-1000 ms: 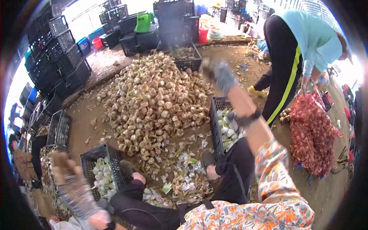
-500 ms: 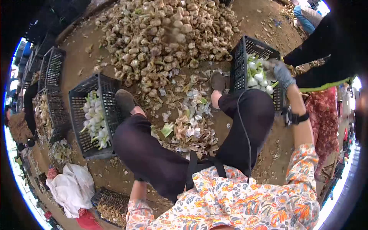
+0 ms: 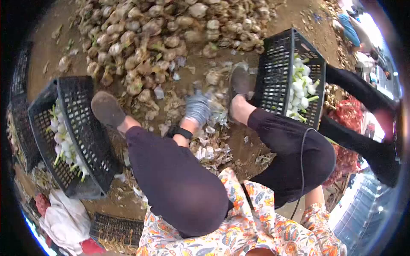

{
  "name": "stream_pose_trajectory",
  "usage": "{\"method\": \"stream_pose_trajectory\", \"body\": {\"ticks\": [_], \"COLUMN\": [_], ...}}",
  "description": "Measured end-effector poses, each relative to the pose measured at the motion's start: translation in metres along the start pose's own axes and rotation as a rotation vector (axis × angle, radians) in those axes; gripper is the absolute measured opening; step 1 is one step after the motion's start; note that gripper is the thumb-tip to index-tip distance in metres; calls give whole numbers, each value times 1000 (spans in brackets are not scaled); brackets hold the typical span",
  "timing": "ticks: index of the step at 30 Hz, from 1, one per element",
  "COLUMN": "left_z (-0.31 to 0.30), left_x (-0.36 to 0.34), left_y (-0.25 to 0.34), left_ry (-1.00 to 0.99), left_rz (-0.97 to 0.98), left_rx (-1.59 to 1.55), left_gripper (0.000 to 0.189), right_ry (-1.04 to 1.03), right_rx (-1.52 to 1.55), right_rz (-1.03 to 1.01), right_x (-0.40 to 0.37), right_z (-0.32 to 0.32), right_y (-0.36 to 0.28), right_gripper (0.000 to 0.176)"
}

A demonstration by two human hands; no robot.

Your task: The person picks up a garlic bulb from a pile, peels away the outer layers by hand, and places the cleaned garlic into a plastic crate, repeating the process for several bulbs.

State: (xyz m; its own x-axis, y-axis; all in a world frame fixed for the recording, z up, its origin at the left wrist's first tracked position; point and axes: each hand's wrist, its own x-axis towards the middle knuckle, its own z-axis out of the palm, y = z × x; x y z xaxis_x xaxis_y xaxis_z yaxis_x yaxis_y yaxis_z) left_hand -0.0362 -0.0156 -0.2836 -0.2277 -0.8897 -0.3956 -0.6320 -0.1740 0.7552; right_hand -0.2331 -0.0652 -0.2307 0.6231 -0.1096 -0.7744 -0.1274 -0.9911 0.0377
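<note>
My left hand, in a grey-blue glove with a black band at the wrist, reaches out between my legs low over the littered ground. Its fingers are smeared by motion, and I cannot tell whether they hold anything. Loose garlic skins lie around and below it. Just beyond is a large heap of dirty, untrimmed garlic bulbs. My right hand is hidden; only part of the right forearm shows beside my right thigh.
Black plastic crates with cleaned white garlic stand on both sides, a left crate and a right crate. Another person's dark-clad legs are beside the right one. Red mesh sacks lie behind; a white sack lies lower left.
My right hand has left the right crate and gone out of view. My left hand has come into view between my legs. The camera view has shifted, and the co-worker's reaching arm has drawn back.
</note>
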Motion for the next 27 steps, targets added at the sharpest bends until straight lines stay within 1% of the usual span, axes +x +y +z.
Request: {"method": "stream_pose_trajectory", "body": {"ticks": [1, 2, 4, 5, 6, 7, 9, 10, 11, 13, 14, 15, 17, 18, 19, 20, 21, 22, 23, 24, 25, 27], "left_z": [0, 1, 9, 15, 20, 28, 36, 39, 39, 41, 42, 39, 20, 4, -15, -42, -67, -109, -130, -153, -167, -162], "left_x": [-10, -24, -65, -95, -127, -163, -232, -259, -280, -308, -318, -322, -319, -312, -296, -282, -261, -244, -227, -211, -203, -206], "left_y": [20, 33, 44, 36, 22, 9, -14, -23, -27, -32, -33, -35, -46, -54, -61, -67, -73, -85, -87, -90, -87, -75], "left_ry": [-73, -155, -312, -381, -428, -489, -579, -607, -612, -584, -565, -525, -378, -270, -137, 33, 187, 404, 505, 610, 683, 713], "left_rz": [130, 204, 274, 262, 201, 120, -62, -148, -212, -292, -316, -336, -365, -383, -393, -388, -377, -358, -322, -295, -267, -199], "left_rx": [83, 147, 225, 234, 241, 241, 223, 198, 184, 154, 143, 137, 133, 124, 120, 109, 93, 71, 61, 58, 54, 55], "left_gripper": [61, 58, 53, 52, 52, 52, 51, 51, 51, 50, 50, 50, 50, 49, 49, 49, 49, 49, 49, 49, 49, 49], "right_ry": [-5, -34, 112, -67, -373, -479, -99, -226, -77, -104, -9, 78, 187, 151, 123, 99, 103, 143, 113, 44, -5, -43], "right_rx": [167, -50, -125, -34, 98, -64, -159, -123, -237, -178, -269, -353, -409, -296, -340, -379, -243, -291, -380, -378, -370, -365], "right_rz": [-54, 19, 130, 11, 65, 78, 88, 50, 103, 113, 77, 48, 81, 73, 94, 112, -12, 101, 73, 111, 145, 161], "right_x": [13, 6, -6, -2, 17, 8, 14, 1, -10, 5, -3, -12, -19, -22, -23, -20, -9, -17, -22, -34, -40, -56], "right_z": [21, -3, -27, -30, -31, -74, 3, -47, -55, -35, -30, -30, -37, -44, -46, -35, -4, -31, -31, -50, -41, -42], "right_y": [2, -3, -6, -5, -6, -12, -10, -10, -18, -17, -18, -21, -23, -22, -25, -24, -12, -22, -22, -27, -23, -28], "right_gripper": [16, 15, 13, 15, 18, 22, 23, 24, 23, 22, 22, 21, 22, 24, 24, 24, 21, 19, 21, 23, 23, 24]}}
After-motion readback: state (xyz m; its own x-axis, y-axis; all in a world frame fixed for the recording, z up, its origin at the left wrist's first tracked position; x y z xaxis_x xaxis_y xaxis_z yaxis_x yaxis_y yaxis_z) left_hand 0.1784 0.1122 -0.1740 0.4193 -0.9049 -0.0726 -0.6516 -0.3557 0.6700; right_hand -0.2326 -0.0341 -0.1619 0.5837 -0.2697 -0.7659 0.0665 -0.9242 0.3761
